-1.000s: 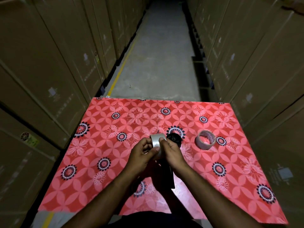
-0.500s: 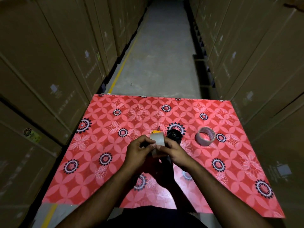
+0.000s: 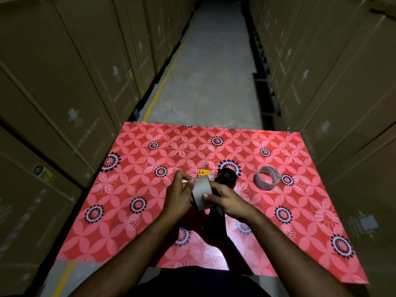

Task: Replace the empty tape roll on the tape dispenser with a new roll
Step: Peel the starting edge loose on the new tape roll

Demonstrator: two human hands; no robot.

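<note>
Both hands meet over the middle of the red flowered surface [image 3: 132,172], holding 1 grey tape roll [image 3: 201,192] between them. The left hand [image 3: 179,195] curls its fingers around the roll's left side, and the right hand [image 3: 228,199] grips the right side with its thumb pressed on the roll's face. Just behind the roll lies the black and yellow tape dispenser [image 3: 225,177]. A 2nd, paler roll [image 3: 266,177] lies on the surface to the right, apart from the hands.
</note>
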